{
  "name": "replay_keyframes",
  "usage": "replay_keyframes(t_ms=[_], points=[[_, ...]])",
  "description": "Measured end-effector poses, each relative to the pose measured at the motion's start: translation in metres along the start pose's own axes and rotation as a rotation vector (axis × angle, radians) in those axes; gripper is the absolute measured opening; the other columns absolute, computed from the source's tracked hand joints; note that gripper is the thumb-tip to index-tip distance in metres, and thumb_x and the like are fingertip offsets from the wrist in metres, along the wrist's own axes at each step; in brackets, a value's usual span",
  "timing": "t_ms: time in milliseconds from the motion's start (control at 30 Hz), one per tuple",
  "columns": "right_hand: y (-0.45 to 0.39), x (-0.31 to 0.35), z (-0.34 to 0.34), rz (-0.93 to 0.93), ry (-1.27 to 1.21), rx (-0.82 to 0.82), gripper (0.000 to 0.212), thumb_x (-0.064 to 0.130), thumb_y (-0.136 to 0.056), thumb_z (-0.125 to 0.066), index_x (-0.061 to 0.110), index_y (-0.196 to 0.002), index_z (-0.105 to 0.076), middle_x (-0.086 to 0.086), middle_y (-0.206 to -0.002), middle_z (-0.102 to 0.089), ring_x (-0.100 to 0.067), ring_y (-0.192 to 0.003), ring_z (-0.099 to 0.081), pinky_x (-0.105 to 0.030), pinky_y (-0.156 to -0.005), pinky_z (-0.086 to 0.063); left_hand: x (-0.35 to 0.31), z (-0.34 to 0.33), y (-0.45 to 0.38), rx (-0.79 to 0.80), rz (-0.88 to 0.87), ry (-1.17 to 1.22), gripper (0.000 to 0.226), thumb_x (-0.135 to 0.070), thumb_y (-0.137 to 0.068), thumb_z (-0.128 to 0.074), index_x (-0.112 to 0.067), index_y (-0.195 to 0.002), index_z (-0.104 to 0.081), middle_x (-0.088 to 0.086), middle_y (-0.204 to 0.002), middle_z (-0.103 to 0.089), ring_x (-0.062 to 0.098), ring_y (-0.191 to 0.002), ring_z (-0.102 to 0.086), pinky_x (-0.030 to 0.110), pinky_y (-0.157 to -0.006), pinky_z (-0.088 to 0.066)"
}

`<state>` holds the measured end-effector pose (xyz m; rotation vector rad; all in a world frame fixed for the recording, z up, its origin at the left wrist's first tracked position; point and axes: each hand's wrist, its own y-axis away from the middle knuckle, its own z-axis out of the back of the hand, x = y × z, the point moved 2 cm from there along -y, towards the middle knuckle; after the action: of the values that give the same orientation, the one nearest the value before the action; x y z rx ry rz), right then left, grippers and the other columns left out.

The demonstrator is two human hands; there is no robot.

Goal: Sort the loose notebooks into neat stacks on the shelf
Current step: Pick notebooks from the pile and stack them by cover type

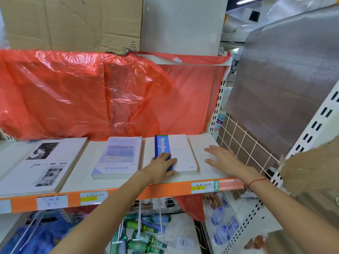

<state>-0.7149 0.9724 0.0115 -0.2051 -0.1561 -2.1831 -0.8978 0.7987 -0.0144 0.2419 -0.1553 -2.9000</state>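
Three notebook stacks lie on the white shelf before a red plastic sheet: a large photo-cover stack at left, a "Moment" stack in the middle, and a blue-spined "NoteBook" stack at right. The left hand rests flat, fingers relaxed, on that stack's near left corner. The right hand lies released, fingers spread, on bare shelf just beside it.

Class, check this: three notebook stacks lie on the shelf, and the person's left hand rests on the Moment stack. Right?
Not quite. The head view shows the left hand resting on the blue-spined Notebook stack, not the Moment stack. Three stacks do lie on the shelf.
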Motion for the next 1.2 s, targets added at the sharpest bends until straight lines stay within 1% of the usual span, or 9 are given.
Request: replay_keyframes(t_ms=[67, 167, 467, 1033, 1200], points=[[0.0, 0.0, 0.0, -0.004, 0.005, 0.001, 0.055, 0.046, -0.097, -0.043, 0.028, -0.147, -0.03, 0.0, -0.156, -0.021, -0.017, -0.144, -0.018, -0.058, -0.113, -0.013, 0.0, 0.0, -0.001, -0.009, 0.009, 0.003, 0.057, -0.044, -0.1, -0.037, -0.019, -0.149, -0.023, 0.008, -0.157, -0.013, 0.025, -0.145, -0.006, 0.05, -0.116, -0.011], [0.001, -0.001, 0.001, -0.016, 0.011, 0.013, 0.055, 0.046, -0.097, -0.042, 0.028, -0.147, -0.029, 0.0, -0.157, -0.02, -0.017, -0.144, -0.017, -0.057, -0.114, -0.012, -0.001, 0.002, -0.003, -0.012, 0.011, 0.017, 0.056, -0.043, -0.1, -0.037, -0.018, -0.148, -0.024, 0.008, -0.156, -0.015, 0.025, -0.144, -0.008, 0.047, -0.117, -0.011], [0.002, 0.0, 0.003, -0.019, 0.001, 0.015, 0.054, 0.045, -0.097, -0.042, 0.027, -0.147, -0.03, 0.0, -0.157, -0.02, -0.017, -0.144, -0.017, -0.057, -0.114, -0.01, -0.005, 0.005, -0.005, 0.006, 0.026, 0.074, 0.056, -0.04, -0.1, -0.039, -0.018, -0.149, -0.024, 0.006, -0.157, -0.012, 0.025, -0.145, -0.005, 0.043, -0.117, -0.011], [0.001, 0.001, 0.0, -0.016, -0.01, 0.035, 0.055, 0.045, -0.097, -0.042, 0.027, -0.147, -0.029, -0.001, -0.157, -0.018, -0.017, -0.144, -0.017, -0.057, -0.114, -0.01, 0.0, -0.001, -0.012, -0.008, 0.035, 0.028, 0.057, -0.042, -0.1, -0.036, -0.02, -0.15, -0.021, 0.006, -0.158, -0.01, 0.024, -0.145, -0.003, 0.046, -0.118, -0.01], [0.002, 0.003, 0.0, -0.011, -0.006, 0.04, 0.054, 0.044, -0.097, -0.043, 0.027, -0.147, -0.03, 0.0, -0.157, -0.019, -0.017, -0.144, -0.016, -0.057, -0.114, -0.01, 0.0, -0.001, -0.012, -0.019, 0.033, 0.047, 0.056, -0.043, -0.1, -0.037, -0.02, -0.149, -0.024, 0.007, -0.157, -0.012, 0.024, -0.145, -0.005, 0.047, -0.117, -0.01]])
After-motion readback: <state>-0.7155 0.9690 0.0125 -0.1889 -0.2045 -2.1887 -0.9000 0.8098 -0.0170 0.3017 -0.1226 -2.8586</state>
